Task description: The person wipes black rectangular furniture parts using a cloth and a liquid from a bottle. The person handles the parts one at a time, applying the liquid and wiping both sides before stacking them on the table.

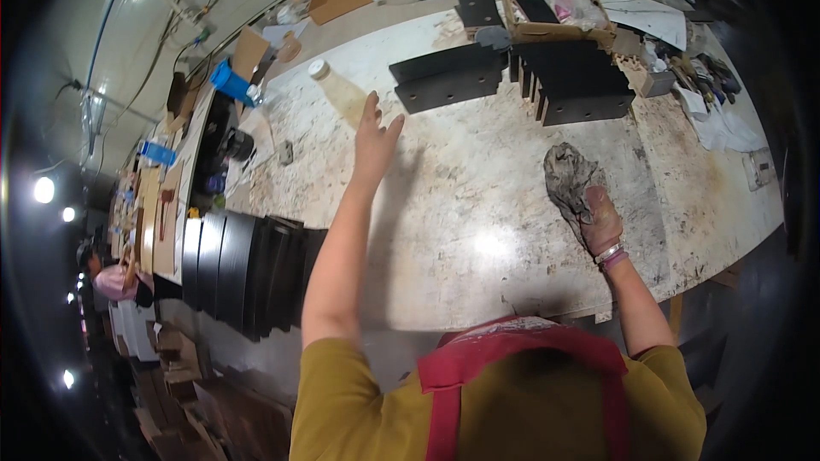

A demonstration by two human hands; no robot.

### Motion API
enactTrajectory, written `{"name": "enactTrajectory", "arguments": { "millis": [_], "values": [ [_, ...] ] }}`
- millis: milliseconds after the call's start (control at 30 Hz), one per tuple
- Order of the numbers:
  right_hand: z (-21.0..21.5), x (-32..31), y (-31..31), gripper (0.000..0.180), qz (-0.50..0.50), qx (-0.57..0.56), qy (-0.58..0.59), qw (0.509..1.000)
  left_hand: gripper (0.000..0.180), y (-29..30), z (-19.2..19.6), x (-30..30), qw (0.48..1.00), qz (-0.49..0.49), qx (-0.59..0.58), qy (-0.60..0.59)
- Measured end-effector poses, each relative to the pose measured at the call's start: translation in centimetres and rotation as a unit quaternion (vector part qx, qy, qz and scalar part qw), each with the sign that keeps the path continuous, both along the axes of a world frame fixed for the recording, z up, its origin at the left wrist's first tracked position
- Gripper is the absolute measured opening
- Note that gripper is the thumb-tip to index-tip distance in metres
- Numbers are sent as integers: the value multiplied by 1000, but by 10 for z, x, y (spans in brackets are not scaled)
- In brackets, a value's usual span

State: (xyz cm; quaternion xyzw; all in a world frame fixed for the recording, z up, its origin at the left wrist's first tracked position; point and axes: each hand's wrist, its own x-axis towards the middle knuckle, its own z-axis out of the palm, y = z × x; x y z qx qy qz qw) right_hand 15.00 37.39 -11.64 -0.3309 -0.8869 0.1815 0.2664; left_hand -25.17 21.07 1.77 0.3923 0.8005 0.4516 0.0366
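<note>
Left hand [374, 138] stretched out, fingers spread, just short of the pale plastic bottle [338, 90] lying on the worn table [478, 230]. Right hand [600, 220] clenched on a grey rag [566, 177], pressing it onto the tabletop. Likely risk: bottle nudged by splayed fingers, rolling toward the left edge; stacked black brackets [448, 77] close enough to catch a sweeping wrist.

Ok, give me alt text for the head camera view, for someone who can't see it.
A person's left hand reaches open across a worn pale workbench toward a clear plastic bottle, while the right hand grips a grey rag on the bench. Black metal brackets lie beyond.
</note>
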Motion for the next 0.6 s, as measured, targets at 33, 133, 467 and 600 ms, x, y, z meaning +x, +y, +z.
{"name": "enactTrajectory", "arguments": {
  "millis": [33,133,467,600],
  "values": [
    [1,-2,-1,52,2,-10,3,1000,74,21,-24,-21,999,26,5,20],
    [5,-2,-7,53,-1,15,9,1000,73,69,-90,-57,992,90,14,-87],
    [4,-3,-7,51,-37,23,-84,995,26,11,-87,-10,930,4,70,-361],
    [27,-7,6,43,-88,-136,-34,986,19,-53,-52,86,877,54,21,-478]
  ]
}}
